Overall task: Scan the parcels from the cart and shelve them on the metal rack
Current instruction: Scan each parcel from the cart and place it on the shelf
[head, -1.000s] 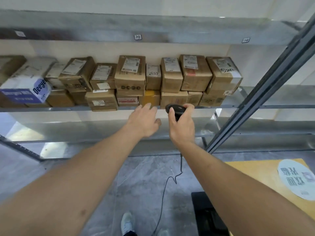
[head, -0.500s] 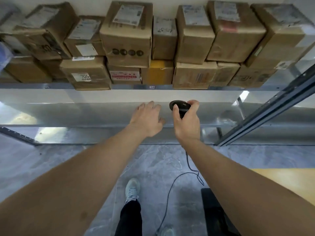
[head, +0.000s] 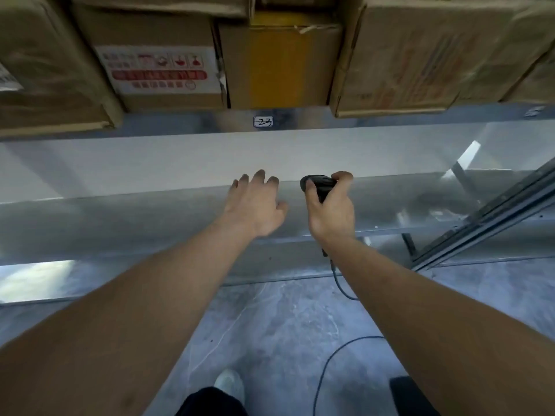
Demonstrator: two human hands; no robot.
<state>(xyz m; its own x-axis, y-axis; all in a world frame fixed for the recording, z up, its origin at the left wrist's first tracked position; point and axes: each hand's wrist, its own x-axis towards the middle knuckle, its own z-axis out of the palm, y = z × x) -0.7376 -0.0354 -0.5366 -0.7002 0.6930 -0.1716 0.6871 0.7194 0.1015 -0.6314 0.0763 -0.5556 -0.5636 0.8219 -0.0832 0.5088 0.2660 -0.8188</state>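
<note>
Aiming black corded handheld scanner (head: 319, 187), gripped in right hand (head: 330, 214), prob. at shelf tag; left hand (head: 255, 208) empty, fingers relaxed.

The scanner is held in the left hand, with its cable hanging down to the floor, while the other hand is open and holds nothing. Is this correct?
Not quite: the head view shows the scanner gripped in the right hand, not the left. The rest holds: its cable hangs down toward the floor, and the other hand, the left hand, is open and holds nothing.
</note>
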